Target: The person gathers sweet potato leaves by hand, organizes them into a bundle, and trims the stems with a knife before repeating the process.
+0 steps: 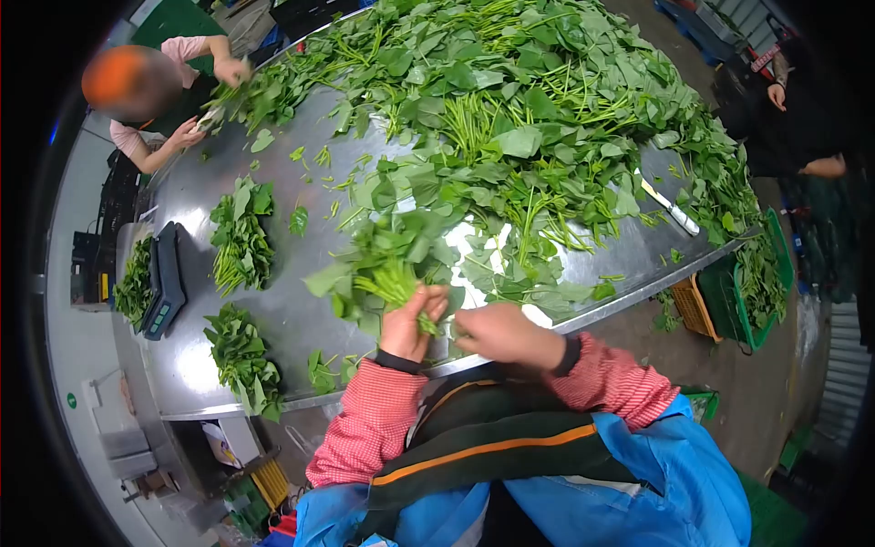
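Note:
My left hand point(412, 321) is wrapped round the stems of a bunch of leafy greens point(387, 278), whose leaves point away from me over the metal table point(301, 273). Close beside it on the right is my right hand point(506, 334), its fingers curled in. It is slightly blurred, and whatever it grips is hidden. Just beyond both hands, loose leaves point(519, 273) lie scattered at the near edge of a big heap of greens point(519, 137).
Two bundles of greens point(242, 232) point(244, 360) lie at left, near a scale point(166, 283). A knife point(670, 208) rests at right. A co-worker point(164, 91) handles greens at the far left; another person point(784, 109) stands right. Beside the table is a green crate point(775, 283).

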### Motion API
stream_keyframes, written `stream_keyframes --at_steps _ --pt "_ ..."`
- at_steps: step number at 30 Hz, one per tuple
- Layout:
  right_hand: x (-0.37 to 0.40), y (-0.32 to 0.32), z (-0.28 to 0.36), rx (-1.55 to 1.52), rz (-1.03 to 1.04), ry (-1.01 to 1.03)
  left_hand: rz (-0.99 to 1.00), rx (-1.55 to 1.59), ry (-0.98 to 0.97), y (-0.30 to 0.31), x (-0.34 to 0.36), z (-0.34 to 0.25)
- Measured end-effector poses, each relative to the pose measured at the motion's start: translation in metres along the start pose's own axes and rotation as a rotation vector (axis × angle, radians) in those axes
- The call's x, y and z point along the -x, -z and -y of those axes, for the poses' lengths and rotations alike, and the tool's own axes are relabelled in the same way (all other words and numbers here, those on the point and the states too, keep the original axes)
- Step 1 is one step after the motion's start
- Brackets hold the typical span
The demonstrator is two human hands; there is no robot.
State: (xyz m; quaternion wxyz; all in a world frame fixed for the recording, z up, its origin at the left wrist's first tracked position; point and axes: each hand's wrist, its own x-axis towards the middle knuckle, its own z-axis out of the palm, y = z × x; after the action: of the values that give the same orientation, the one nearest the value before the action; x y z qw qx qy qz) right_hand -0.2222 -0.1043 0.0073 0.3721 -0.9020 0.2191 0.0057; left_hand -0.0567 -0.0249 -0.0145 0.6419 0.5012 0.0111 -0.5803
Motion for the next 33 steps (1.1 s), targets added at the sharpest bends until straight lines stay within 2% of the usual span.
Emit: stream_keyframes --at_steps 1,2,4,6,9,10,13,14,17,21,25,26,27,30,33 --pt "0.007 0.016 -0.011 0.015 0.066 -0.086 -0.073 0.069 0.022 -0.002 0.003 -0.011" --pt "0.011 0.036 -0.018 0.001 -0.036 -0.209 0.02 0.124 0.001 0.024 -0.01 -0.007" --pt "0.008 0.053 -0.049 -0.054 -0.45 -0.502 0.012 0.127 0.137 0.036 -0.013 -0.016" --pt "-0.003 0.071 -0.077 0.011 -0.585 -0.678 0.016 0.206 0.242 0.025 -0.017 -0.016" --pt "-0.018 0.055 -0.107 0.12 -0.413 -0.632 0.086 0.305 0.395 0.019 -0.028 -0.007" --pt "-0.016 0.053 -0.104 0.106 -0.534 -0.462 0.136 0.302 0.362 0.018 -0.028 -0.008" --pt "-0.011 0.075 -0.076 -0.312 -0.621 -0.264 0.173 0.138 0.204 0.005 -0.014 -0.017" --pt "-0.012 0.073 -0.076 -0.257 -0.586 -0.221 0.169 0.054 0.141 -0.004 -0.007 -0.022" --pt "-0.015 0.066 -0.042 -0.151 -0.388 -0.288 0.136 -0.036 -0.044 -0.037 0.004 -0.027" --pt "-0.024 0.041 -0.011 0.02 -0.339 -0.056 0.06 -0.081 -0.108 -0.045 -0.008 -0.016" --pt "-0.021 0.036 0.001 0.074 -0.277 -0.035 -0.057 -0.092 -0.048 -0.045 -0.008 -0.03" --pt "-0.017 0.035 -0.004 0.103 -0.245 -0.026 -0.118 -0.024 -0.067 -0.041 -0.012 -0.036" --pt "-0.012 0.035 -0.01 0.131 -0.213 -0.017 -0.072 0.045 -0.03 -0.027 -0.015 -0.042" --pt "0.013 0.041 -0.027 -0.034 -0.091 0.05 -0.102 0.311 -0.071 0.009 -0.026 -0.065" --pt "0.02 0.054 -0.036 -0.052 -0.273 -0.159 -0.103 0.386 -0.056 0.013 -0.018 -0.082"
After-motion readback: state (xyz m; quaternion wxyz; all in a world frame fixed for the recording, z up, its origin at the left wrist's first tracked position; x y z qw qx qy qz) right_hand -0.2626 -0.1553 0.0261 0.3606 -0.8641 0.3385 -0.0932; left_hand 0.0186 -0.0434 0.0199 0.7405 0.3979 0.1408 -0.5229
